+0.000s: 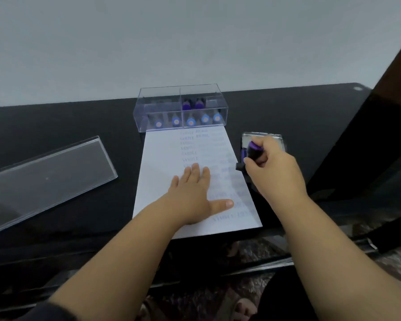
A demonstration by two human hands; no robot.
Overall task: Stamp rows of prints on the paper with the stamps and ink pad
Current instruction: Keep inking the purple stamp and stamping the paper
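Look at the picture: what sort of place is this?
Probably a desk at home or in an office: a dark table against a plain wall, with paper and a stamp box.

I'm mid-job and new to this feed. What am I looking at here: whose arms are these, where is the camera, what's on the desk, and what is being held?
There is no machine: these are a person's bare arms, filmed by one wide-angle camera on their head, looking forward and down. The left hand lies flat on the paper, which already carries rows of blue prints. The right hand grips a purple-topped stamp over the ink pad beside the sheet. Behind the paper stands a clear box with more stamps; its clear lid lies at the left on the black desk.
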